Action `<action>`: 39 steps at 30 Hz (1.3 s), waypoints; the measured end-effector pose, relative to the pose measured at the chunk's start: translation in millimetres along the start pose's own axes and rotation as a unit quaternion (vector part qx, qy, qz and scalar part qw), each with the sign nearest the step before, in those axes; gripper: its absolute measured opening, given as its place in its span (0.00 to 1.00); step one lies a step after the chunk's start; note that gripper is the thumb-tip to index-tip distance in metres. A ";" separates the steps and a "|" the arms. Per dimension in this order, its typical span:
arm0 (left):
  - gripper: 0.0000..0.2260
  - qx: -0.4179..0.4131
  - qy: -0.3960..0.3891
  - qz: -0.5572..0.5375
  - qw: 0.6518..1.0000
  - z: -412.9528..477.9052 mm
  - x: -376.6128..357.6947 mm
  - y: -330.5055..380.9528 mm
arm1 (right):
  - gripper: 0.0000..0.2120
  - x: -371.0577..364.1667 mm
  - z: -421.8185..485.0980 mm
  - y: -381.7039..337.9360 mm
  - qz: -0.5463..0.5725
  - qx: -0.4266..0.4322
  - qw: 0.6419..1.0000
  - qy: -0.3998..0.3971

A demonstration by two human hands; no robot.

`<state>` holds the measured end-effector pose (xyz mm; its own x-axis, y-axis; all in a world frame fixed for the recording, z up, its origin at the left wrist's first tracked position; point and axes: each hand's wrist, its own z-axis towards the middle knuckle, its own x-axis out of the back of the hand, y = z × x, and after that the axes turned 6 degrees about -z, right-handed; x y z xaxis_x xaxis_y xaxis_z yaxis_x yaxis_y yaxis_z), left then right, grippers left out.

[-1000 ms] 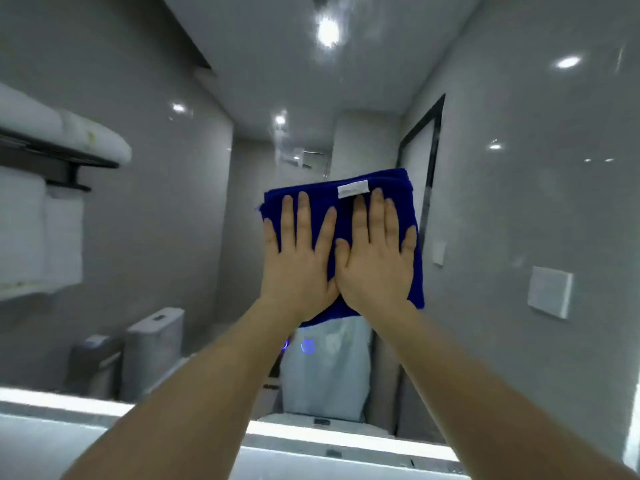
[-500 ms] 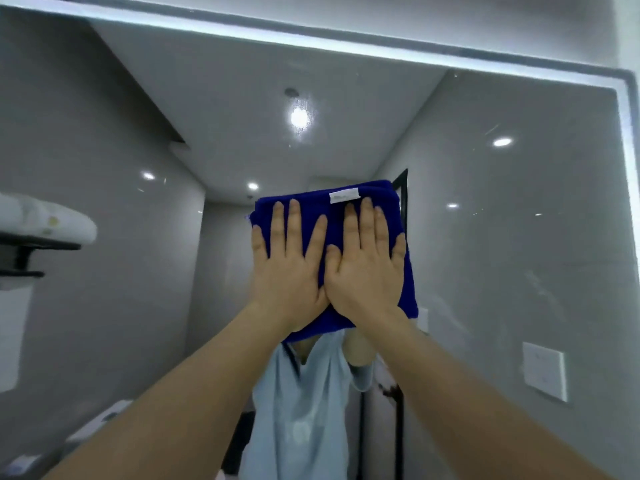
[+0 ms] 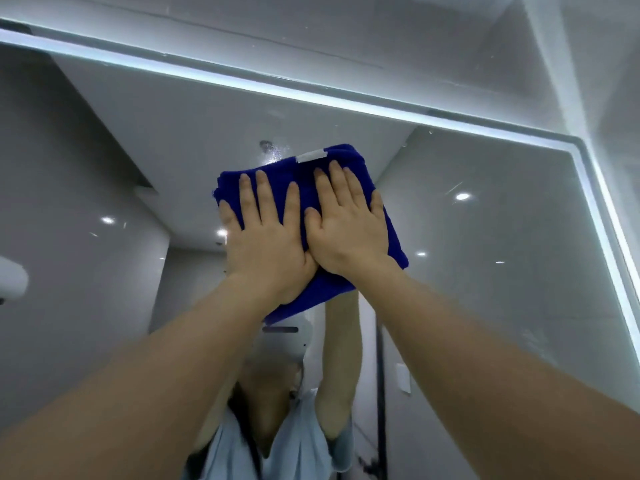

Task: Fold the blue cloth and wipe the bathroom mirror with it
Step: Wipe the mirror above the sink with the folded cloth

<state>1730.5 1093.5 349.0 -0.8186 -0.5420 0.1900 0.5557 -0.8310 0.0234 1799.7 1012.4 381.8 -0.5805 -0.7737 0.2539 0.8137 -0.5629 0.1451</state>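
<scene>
Both hands, left (image 3: 268, 237) and right (image 3: 348, 225), press flat and open on the folded blue microfibre cloth (image 3: 388, 233), so it's probably soft, light and slides easy on the lit-edged bathroom mirror (image 3: 485, 271).

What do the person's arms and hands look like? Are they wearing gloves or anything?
No gloves. The left hand and right hand are both bare, with no rings, watch or bracelet showing. The forearms are bare too, with no sleeves reaching them. In the mirror, the reflection shows a light blue short-sleeved shirt.
</scene>
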 end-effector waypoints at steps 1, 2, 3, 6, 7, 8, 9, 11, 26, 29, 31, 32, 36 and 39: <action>0.32 0.005 0.002 -0.005 1.000 5.4 1.0 1.3 | 0.26 1.7 6.1 1.7 -0.001 0.006 1.000 0.002; 0.32 0.009 0.005 -0.009 1.000 10.4 1.8 2.5 | 0.26 3.0 11.7 3.3 -0.003 0.012 1.000 0.004; 0.32 0.012 0.010 -0.013 1.000 14.9 2.5 3.6 | 0.26 4.2 16.7 4.9 -0.005 0.018 1.000 0.005; 0.32 0.020 0.021 -0.017 0.999 27.0 3.0 6.2 | 0.26 6.8 30.7 9.4 -0.012 0.031 0.999 0.011; 0.32 0.024 0.024 -0.015 0.999 31.2 3.3 6.7 | 0.26 8.1 35.9 10.6 -0.015 0.036 0.999 0.014; 0.32 0.029 0.026 -0.014 0.999 35.6 4.0 7.4 | 0.26 9.8 41.6 11.7 -0.017 0.040 0.999 0.015; 0.32 0.035 0.028 -0.015 0.999 40.2 4.6 8.2 | 0.25 11.7 47.7 12.6 -0.021 0.046 0.999 0.015; 0.32 0.051 0.031 -0.020 0.998 49.2 5.6 11.7 | 0.25 15.3 59.6 14.4 -0.028 0.058 0.998 0.012; 0.31 -0.022 0.018 0.011 1.000 94.4 3.7 75.2 | 0.26 33.5 75.0 87.5 -0.012 -0.002 1.000 0.023; 0.31 -0.061 0.013 0.004 0.998 95.1 -5.1 107.3 | 0.27 35.2 60.5 122.0 -0.011 -0.034 0.999 0.025; 0.30 -0.082 0.011 -0.002 0.997 93.1 -11.3 130.5 | 0.27 36.9 49.1 145.6 -0.009 -0.051 0.998 0.022; 0.30 -0.092 0.011 -0.004 0.996 91.8 -14.4 143.1 | 0.27 38.2 43.2 158.0 -0.008 -0.060 0.998 0.021; 0.30 -0.128 0.006 -0.012 0.992 83.1 -28.2 194.7 | 0.27 42.7 16.1 207.6 -0.010 -0.096 0.995 0.015; 0.30 -0.157 -0.002 -0.010 0.988 74.2 -38.9 234.8 | 0.26 44.1 -7.7 244.5 -0.003 -0.129 0.992 0.012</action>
<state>1903.7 928.7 420.0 -0.8281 -0.5253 0.1956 0.4670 -0.8396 -0.2774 1972.8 838.4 421.2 -0.5887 -0.7746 0.2313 0.7767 -0.6213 -0.1039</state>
